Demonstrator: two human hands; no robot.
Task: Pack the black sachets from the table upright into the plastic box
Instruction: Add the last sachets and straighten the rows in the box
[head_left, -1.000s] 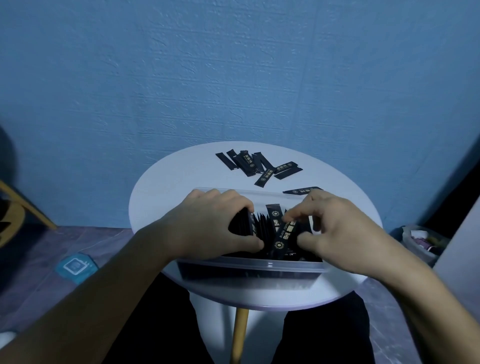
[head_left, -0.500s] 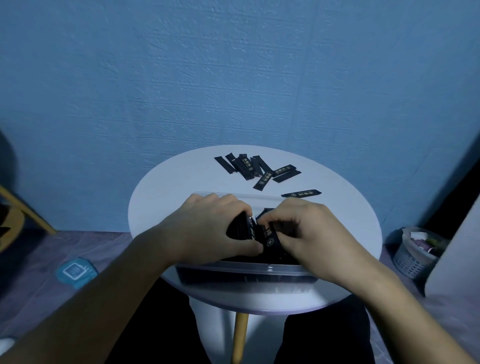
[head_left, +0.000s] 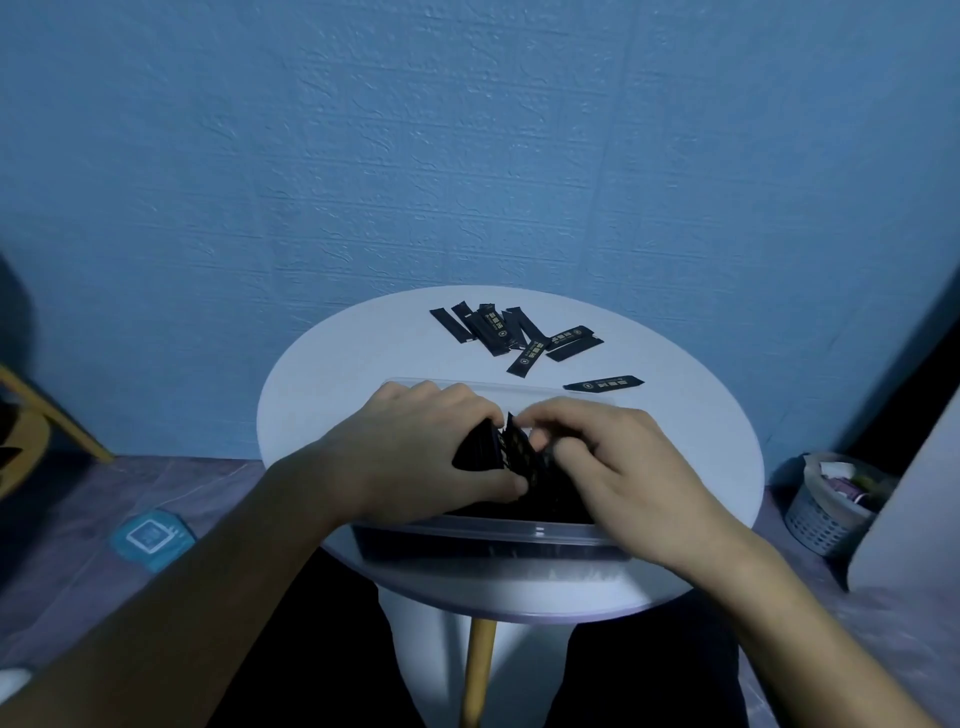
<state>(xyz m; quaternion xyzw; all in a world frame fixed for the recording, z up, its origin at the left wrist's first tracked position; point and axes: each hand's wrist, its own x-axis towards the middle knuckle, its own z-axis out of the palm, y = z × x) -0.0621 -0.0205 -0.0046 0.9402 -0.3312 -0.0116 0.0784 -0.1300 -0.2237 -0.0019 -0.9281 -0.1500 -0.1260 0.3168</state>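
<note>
A clear plastic box (head_left: 540, 532) stands at the near edge of the round white table (head_left: 332, 395). Inside it a row of black sachets (head_left: 511, 452) stands upright. My left hand (head_left: 415, 452) grips the left part of that row, thumb on the near side. My right hand (head_left: 618, 457) is curled over the sachets just to the right, fingertips pressed among them beside my left hand. Several loose black sachets (head_left: 498, 332) lie flat in a heap at the far side of the table, and one sachet (head_left: 602, 384) lies alone behind the box.
A blue wall rises right behind the table. A small basket (head_left: 826, 509) with odds and ends stands on the floor at the right. A wooden chair leg (head_left: 57, 415) shows at the left, and a blue packet (head_left: 150, 538) lies on the floor.
My right hand has moved left inside the box with its sachet and now meets my left hand at the row. My left hand has kept its hold.
</note>
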